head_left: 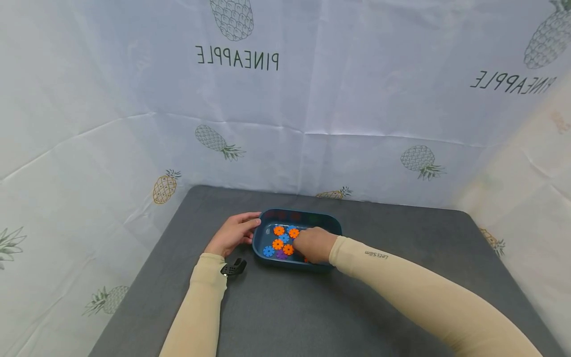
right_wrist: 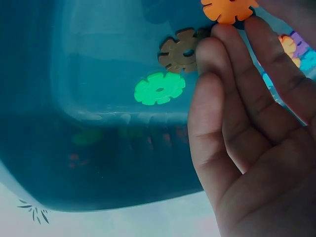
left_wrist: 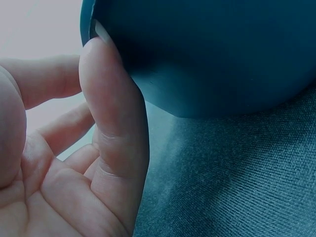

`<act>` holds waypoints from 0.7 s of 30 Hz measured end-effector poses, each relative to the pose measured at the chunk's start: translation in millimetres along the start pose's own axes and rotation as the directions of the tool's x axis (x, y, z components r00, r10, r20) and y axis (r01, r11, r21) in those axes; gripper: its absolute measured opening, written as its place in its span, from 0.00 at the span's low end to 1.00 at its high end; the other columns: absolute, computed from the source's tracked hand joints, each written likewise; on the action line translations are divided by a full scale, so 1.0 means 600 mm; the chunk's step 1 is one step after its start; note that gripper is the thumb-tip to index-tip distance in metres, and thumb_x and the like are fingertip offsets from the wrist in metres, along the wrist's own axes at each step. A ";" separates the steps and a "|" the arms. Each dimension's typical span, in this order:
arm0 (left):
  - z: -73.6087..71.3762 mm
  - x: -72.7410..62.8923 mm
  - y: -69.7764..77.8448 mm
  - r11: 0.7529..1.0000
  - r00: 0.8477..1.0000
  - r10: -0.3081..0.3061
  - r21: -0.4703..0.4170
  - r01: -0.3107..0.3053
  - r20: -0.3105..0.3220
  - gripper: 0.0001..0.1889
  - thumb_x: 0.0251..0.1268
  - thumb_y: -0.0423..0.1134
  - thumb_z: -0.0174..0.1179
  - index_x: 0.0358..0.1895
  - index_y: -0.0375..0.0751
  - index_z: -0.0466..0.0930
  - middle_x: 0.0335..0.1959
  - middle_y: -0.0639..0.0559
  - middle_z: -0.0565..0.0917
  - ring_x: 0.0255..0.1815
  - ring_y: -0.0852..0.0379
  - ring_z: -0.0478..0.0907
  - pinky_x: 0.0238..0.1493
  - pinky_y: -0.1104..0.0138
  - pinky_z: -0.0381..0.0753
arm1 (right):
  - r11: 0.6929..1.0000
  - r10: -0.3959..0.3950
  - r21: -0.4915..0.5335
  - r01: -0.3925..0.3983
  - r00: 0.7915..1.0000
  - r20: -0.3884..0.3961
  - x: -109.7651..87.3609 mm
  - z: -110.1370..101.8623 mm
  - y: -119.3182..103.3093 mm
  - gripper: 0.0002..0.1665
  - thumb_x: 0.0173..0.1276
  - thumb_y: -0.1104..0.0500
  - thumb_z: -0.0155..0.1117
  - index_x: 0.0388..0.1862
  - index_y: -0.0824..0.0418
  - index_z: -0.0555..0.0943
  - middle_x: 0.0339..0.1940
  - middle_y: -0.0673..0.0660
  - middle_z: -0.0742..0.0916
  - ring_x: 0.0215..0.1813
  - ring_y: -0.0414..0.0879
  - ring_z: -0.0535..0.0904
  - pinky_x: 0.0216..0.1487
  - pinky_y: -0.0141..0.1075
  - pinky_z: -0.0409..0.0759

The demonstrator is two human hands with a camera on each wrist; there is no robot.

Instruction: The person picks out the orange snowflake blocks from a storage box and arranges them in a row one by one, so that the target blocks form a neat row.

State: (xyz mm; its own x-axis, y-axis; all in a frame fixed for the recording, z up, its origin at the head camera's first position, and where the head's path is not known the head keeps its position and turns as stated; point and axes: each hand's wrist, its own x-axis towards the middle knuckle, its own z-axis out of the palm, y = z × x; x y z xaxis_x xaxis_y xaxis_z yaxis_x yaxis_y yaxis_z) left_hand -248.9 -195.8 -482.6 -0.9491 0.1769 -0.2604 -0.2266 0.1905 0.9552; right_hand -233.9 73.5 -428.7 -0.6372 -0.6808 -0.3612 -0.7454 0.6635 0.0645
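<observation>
A dark blue tray (head_left: 296, 266) with rounded corners holds several notched, flower-like plastic discs in orange, blue and purple. At its left end my left hand (head_left: 234, 234) holds the rim, with a fingertip (left_wrist: 101, 64) against the wall's edge. Down inside the tray, my right hand (head_left: 315, 244) has its fingers curled. In the right wrist view, an orange notched disc (right_wrist: 228, 10) sits at the fingertips, between them and the thumb. Close by on the tray floor lie a brown disc (right_wrist: 178, 52) and a bright green disc (right_wrist: 159, 89). The right hand hides part of the pieces.
A grey cloth-covered table (head_left: 285, 312) carries the tray near its far edge. White curtains (head_left: 312, 99) with pineapple prints hang behind it and at both sides. A black band (head_left: 234, 267) is on the left wrist.
</observation>
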 end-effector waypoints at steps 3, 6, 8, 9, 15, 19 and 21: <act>0.001 -0.001 0.001 1.000 1.000 0.000 -0.005 0.000 0.001 0.27 0.81 0.50 0.64 0.77 0.49 0.77 0.49 0.46 0.82 0.36 0.53 0.78 0.38 0.68 0.86 | 0.999 0.010 0.034 -0.010 1.000 0.016 0.001 0.001 0.003 0.05 0.74 0.59 0.75 0.36 0.53 0.88 0.29 0.48 0.85 0.30 0.43 0.75 0.42 0.35 0.86; 0.001 -0.001 0.001 1.000 1.000 0.001 -0.008 -0.001 0.000 0.27 0.81 0.50 0.64 0.77 0.49 0.77 0.50 0.46 0.82 0.36 0.53 0.78 0.38 0.68 0.86 | 0.995 0.020 0.097 -0.024 0.999 0.035 0.000 -0.001 0.007 0.07 0.74 0.61 0.74 0.35 0.53 0.86 0.28 0.47 0.83 0.30 0.43 0.75 0.40 0.35 0.84; 0.001 -0.001 0.000 1.000 1.000 0.002 -0.008 -0.002 -0.001 0.27 0.81 0.50 0.64 0.77 0.49 0.77 0.49 0.46 0.82 0.36 0.53 0.78 0.38 0.68 0.86 | 0.990 0.024 0.136 -0.029 0.999 0.040 -0.001 -0.004 0.010 0.07 0.74 0.62 0.74 0.35 0.53 0.86 0.28 0.47 0.82 0.30 0.44 0.74 0.40 0.36 0.82; 0.001 -0.001 0.000 1.000 1.000 0.003 -0.008 -0.003 -0.002 0.27 0.81 0.50 0.64 0.77 0.49 0.77 0.49 0.46 0.82 0.36 0.53 0.78 0.38 0.68 0.86 | 0.988 0.025 0.154 -0.031 0.999 0.040 -0.001 -0.006 0.012 0.07 0.73 0.62 0.75 0.35 0.53 0.86 0.28 0.47 0.82 0.30 0.44 0.74 0.39 0.36 0.82; 0.002 0.000 0.000 1.000 1.000 0.007 0.001 -0.007 -0.003 0.27 0.81 0.51 0.64 0.77 0.49 0.77 0.49 0.46 0.81 0.36 0.53 0.78 0.38 0.68 0.86 | 0.972 0.035 0.235 -0.034 0.999 0.000 -0.013 -0.017 0.028 0.06 0.68 0.60 0.79 0.35 0.52 0.88 0.31 0.46 0.85 0.32 0.43 0.77 0.40 0.37 0.83; 0.003 -0.001 0.000 1.000 1.000 0.009 0.003 -0.009 -0.004 0.27 0.81 0.50 0.63 0.77 0.48 0.77 0.49 0.45 0.81 0.35 0.53 0.78 0.38 0.68 0.86 | 0.961 0.029 0.275 -0.023 0.999 -0.017 -0.022 -0.025 0.037 0.04 0.69 0.61 0.78 0.38 0.53 0.90 0.34 0.47 0.87 0.34 0.42 0.79 0.43 0.38 0.85; 0.004 -0.001 0.000 1.000 1.000 0.010 0.003 -0.010 -0.006 0.27 0.81 0.50 0.63 0.77 0.48 0.77 0.49 0.45 0.81 0.35 0.53 0.78 0.38 0.68 0.86 | 0.956 0.033 0.294 -0.025 0.999 -0.020 -0.024 -0.027 0.042 0.04 0.69 0.60 0.78 0.41 0.53 0.90 0.35 0.46 0.88 0.36 0.42 0.80 0.45 0.39 0.86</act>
State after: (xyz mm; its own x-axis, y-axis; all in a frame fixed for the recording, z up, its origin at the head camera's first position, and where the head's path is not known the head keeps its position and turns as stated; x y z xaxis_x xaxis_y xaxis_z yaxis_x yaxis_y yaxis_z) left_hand -247.7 -193.9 -482.7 -0.9527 0.1728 -0.2500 -0.2164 0.1921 0.9572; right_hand -246.5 94.8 -406.9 -0.6650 -0.6650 -0.3399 -0.6388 0.7422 -0.2024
